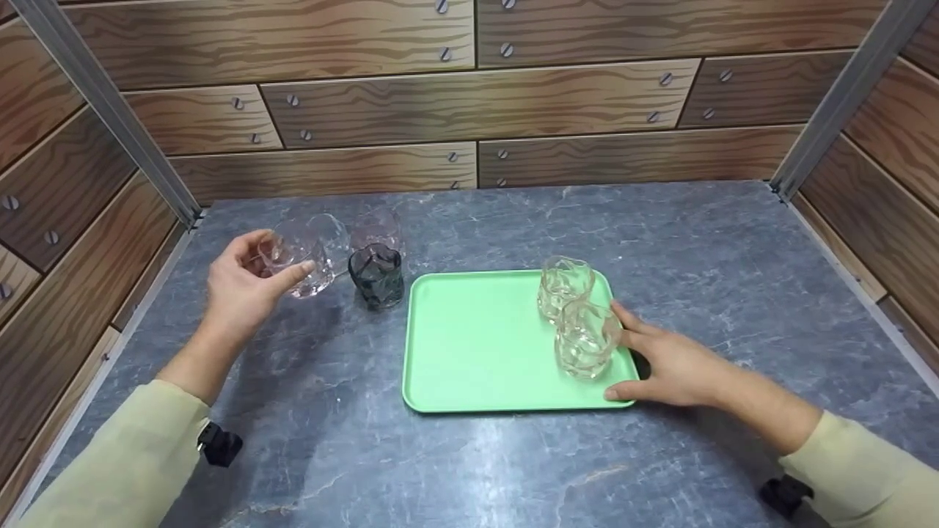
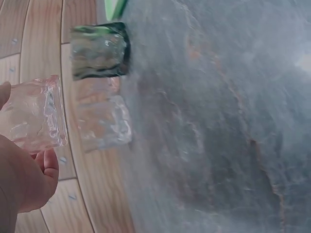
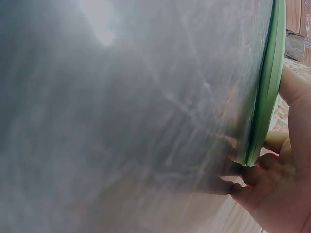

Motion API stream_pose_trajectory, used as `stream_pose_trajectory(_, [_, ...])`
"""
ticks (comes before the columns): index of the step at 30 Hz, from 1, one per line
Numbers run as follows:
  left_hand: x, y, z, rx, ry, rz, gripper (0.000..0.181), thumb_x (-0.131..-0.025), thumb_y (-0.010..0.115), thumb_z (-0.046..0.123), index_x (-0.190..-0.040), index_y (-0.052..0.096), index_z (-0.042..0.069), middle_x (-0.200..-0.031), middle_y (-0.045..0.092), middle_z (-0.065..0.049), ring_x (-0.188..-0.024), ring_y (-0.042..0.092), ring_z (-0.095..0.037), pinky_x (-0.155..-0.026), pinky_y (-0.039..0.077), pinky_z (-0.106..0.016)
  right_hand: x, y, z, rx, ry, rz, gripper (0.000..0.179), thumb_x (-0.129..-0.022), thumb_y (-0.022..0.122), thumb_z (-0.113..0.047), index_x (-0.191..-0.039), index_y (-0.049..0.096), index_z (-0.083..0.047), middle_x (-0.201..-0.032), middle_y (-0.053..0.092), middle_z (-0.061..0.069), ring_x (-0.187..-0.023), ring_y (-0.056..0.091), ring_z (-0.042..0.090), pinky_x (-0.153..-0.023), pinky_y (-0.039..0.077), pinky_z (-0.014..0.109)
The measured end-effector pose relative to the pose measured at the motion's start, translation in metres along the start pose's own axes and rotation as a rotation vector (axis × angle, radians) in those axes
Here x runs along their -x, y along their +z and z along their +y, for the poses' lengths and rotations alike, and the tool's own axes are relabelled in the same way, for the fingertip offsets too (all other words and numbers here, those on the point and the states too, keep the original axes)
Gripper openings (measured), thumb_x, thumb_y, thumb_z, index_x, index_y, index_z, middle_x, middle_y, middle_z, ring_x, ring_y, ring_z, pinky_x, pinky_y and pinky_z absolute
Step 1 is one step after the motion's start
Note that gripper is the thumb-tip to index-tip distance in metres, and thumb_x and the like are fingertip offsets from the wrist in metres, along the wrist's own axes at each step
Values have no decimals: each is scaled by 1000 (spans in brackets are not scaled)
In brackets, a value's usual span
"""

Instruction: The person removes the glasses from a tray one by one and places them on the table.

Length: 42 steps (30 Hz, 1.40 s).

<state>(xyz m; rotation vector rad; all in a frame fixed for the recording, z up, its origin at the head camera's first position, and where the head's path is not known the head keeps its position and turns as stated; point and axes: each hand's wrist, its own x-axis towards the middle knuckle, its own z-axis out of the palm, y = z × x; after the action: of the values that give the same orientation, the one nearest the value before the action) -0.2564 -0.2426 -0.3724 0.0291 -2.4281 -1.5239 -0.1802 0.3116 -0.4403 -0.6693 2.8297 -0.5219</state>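
My left hand point(image 1: 246, 282) grips a clear drinking glass point(image 1: 312, 275) between thumb and fingers at the left; in the left wrist view this glass point(image 2: 34, 114) looks faintly pink and tilted. Close to it stand a dark grey glass point(image 1: 378, 277), a pinkish glass point(image 1: 380, 227) and another clear glass point(image 1: 334, 233). On the right part of a green tray point(image 1: 477, 345), two clear glasses, a rear one point(image 1: 565, 282) and a front one point(image 1: 585, 345), stand close together. My right hand point(image 1: 671, 367) is spread at the tray's right edge, thumb on the rim, other fingers beside the front glass.
The blue-grey marbled tabletop point(image 1: 484, 469) runs around the tray. Wood-patterned walls point(image 1: 469, 110) enclose the back and sides, with metal posts point(image 1: 836, 95) in the rear corners. Each wrist carries a black device point(image 1: 220, 444).
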Motion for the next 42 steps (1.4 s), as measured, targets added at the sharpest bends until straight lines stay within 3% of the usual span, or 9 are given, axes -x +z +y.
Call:
stream_pose_trajectory(11, [-3, 7, -25, -36, -58, 27, 75, -87, 91, 20, -147, 53, -3, -132, 63, -19, -114, 61, -23, -89, 50, -16, 2, -1, -1, -6, -5, -4, 110, -86, 71, -77, -159, 44, 1, -174, 15, 22, -143, 42, 55, -113, 41, 68])
stream_pose_trajectory(24, [-1, 20, -48, -36, -87, -10, 79, -84, 93, 18, -148, 52, -5, -137, 61, -25, -120, 61, -33, -89, 51, -16, 1, 0, 0, 4, 2, 0, 110, -85, 71, -78, -160, 44, -1, -174, 16, 21, -144, 41, 55, -113, 39, 70])
stream_pose_trajectory(33, [-3, 24, -58, -66, -105, -3, 79, -85, 92, 19, -148, 52, -4, -139, 61, -23, -122, 60, -32, -104, 52, -36, 1, -1, -2, 7, -10, -6, 110, -86, 70, -77, -158, 44, 2, -174, 15, 22, -145, 40, 55, -114, 39, 69])
stream_pose_trajectory(42, [-4, 25, -62, -54, -122, -5, 81, -85, 92, 20, -150, 50, -5, -142, 59, -24, -123, 60, -33, -105, 51, -36, 1, -2, -2, 9, -12, 0, 110, -86, 70, -77, -159, 44, 1, -174, 16, 22, -144, 41, 55, -114, 39, 69])
